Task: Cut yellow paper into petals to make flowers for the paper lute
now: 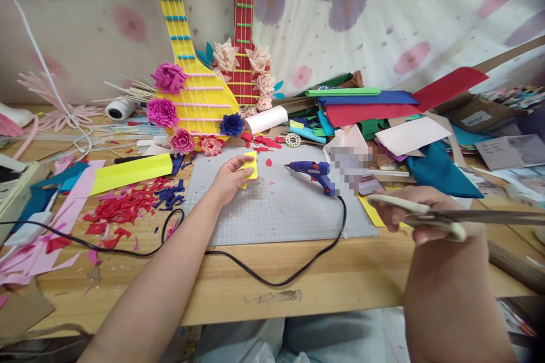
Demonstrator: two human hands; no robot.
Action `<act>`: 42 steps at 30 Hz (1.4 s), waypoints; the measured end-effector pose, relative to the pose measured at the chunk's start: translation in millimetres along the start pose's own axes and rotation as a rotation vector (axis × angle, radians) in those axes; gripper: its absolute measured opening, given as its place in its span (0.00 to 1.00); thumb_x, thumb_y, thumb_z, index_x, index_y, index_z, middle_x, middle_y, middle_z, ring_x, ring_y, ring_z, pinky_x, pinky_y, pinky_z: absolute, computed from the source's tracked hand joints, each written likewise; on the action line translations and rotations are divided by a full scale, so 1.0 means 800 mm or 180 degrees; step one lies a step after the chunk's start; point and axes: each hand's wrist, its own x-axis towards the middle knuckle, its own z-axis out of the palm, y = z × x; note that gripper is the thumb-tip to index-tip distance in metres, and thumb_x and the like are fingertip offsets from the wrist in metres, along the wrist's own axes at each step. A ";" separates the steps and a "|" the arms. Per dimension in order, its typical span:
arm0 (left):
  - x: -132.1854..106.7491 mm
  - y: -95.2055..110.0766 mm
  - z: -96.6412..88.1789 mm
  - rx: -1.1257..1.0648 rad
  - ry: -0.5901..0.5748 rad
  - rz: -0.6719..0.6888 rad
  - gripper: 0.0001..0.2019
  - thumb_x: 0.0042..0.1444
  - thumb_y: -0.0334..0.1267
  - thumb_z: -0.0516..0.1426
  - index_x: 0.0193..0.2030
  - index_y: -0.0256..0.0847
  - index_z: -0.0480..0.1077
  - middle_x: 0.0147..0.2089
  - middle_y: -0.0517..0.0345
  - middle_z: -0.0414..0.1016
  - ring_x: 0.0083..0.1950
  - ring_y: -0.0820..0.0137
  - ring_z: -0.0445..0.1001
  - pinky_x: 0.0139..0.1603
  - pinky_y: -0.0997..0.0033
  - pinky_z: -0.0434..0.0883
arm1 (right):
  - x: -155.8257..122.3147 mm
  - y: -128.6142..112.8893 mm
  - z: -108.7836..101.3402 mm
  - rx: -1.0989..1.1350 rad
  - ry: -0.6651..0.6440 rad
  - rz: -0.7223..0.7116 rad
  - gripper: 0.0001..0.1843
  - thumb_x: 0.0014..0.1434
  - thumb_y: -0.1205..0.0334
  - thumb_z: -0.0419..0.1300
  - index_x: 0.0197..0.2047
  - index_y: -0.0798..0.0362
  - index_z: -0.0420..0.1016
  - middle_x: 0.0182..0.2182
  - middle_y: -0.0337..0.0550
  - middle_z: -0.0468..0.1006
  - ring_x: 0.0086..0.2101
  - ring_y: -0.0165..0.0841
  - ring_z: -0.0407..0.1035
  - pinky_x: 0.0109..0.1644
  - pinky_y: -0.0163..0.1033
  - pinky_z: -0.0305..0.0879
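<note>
My left hand (230,180) pinches a small piece of yellow paper (252,165) above the grey cutting mat (255,221). Off to the right, my right hand (440,199) is closed around the handles of a pair of scissors (489,216), whose blades point rightward. On the mat between both hands lies a blue glue gun (310,167), its nozzle toward the left. A yellow sheet (374,212) lies partly under the right hand's side of the mat, near the scissors.
Behind the mat stand a yellow paper instrument (200,96) with paper flowers and a red one (243,62). Red paper scraps (123,207) and a bright yellow strip (131,173) lie left. A black cord (276,283) crosses the front. Coloured paper (378,105) piles at right.
</note>
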 end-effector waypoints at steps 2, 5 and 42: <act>-0.001 -0.006 0.004 0.0080 -0.0098 -0.0155 0.17 0.34 0.34 0.65 0.36 0.38 0.71 0.41 0.57 0.72 0.35 0.74 0.71 0.39 0.66 0.72 | -0.006 0.008 0.010 0.0017 -0.0604 0.0200 0.25 0.42 0.37 0.60 0.28 0.53 0.75 0.28 0.49 0.76 0.30 0.33 0.69 0.36 0.43 0.61; 0.003 -0.013 0.002 0.0371 -0.0040 -0.0118 0.17 0.34 0.34 0.65 0.36 0.38 0.72 0.38 0.58 0.73 0.33 0.76 0.70 0.36 0.72 0.68 | 0.008 0.018 0.037 -0.0639 0.0271 0.0354 0.21 0.47 0.42 0.59 0.34 0.51 0.72 0.34 0.48 0.75 0.36 0.39 0.68 0.39 0.45 0.63; 0.016 -0.022 -0.005 0.1418 0.0526 0.0763 0.13 0.43 0.35 0.59 0.39 0.39 0.73 0.40 0.55 0.74 0.34 0.74 0.67 0.33 0.74 0.65 | 0.075 0.010 0.113 -0.1869 0.2190 0.0503 0.18 0.53 0.44 0.52 0.28 0.52 0.65 0.25 0.46 0.72 0.28 0.36 0.65 0.31 0.37 0.51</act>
